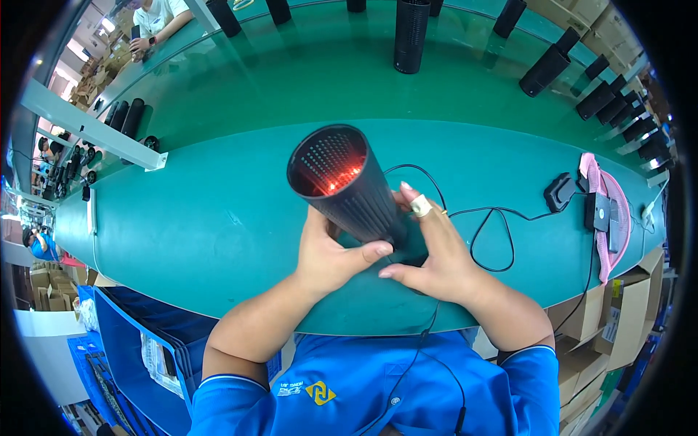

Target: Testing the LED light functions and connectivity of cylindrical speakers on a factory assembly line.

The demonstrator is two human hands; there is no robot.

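Observation:
A black perforated cylinder [352, 196] leans toward the upper left over the near part of the table, its open mouth facing up. Red light glows inside it. My left hand [331, 251] is wrapped round its lower side, thumb along the front. At the cylinder's bottom end, my right hand [440, 251] curves its thumb and fingers about the base; the exact contact is partly hidden. That hand wears a pale wrap on one finger and a ring. A thin black cable [502, 236] loops beside the right hand, and part of it passes behind the cylinder.
Green table [218, 189]; black power adapter [560, 192] and pink-edged object [614, 218] at right. Beyond, a darker green surface carries several black cylinders, one upright [411, 36]. White metal post [94, 127] at left, blue bin [138, 341] below. Another person [160, 18] sits far left.

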